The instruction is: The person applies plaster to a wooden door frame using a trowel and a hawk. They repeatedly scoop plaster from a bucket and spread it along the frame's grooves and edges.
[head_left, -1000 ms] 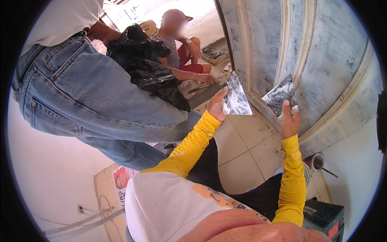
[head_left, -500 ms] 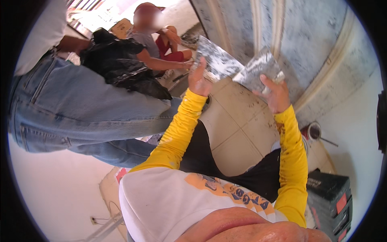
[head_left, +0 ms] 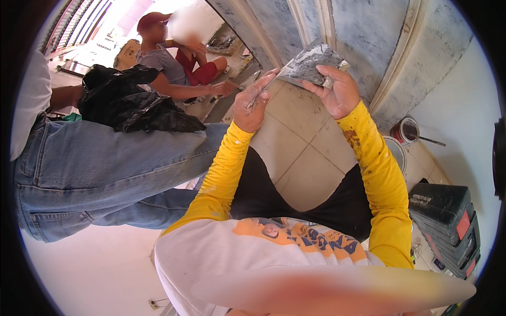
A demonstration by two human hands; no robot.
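My left hand [head_left: 252, 105] grips a thin putty blade [head_left: 273, 83], seen edge-on, and its tip rests against a grey, putty-smeared flat plate [head_left: 310, 62]. My right hand [head_left: 337, 92] holds that plate from below, fingers curled over its edge. Both hands are raised in front of a grey-coated panelled door [head_left: 363, 37]. My sleeves are yellow and spotted with putty. How much putty lies on the plate I cannot tell.
A person in jeans [head_left: 105, 168] stands close at my left with a black plastic bag [head_left: 126, 100]. Another person [head_left: 168, 68] sits behind on the floor. A paint can [head_left: 408, 129], a white bucket [head_left: 396, 150] and a black toolbox [head_left: 445, 221] sit at my right on the tiles.
My hands have come together: the blade in my left hand, held apart from the plate before, now touches the plate in my right hand. The view has swung toward the door.
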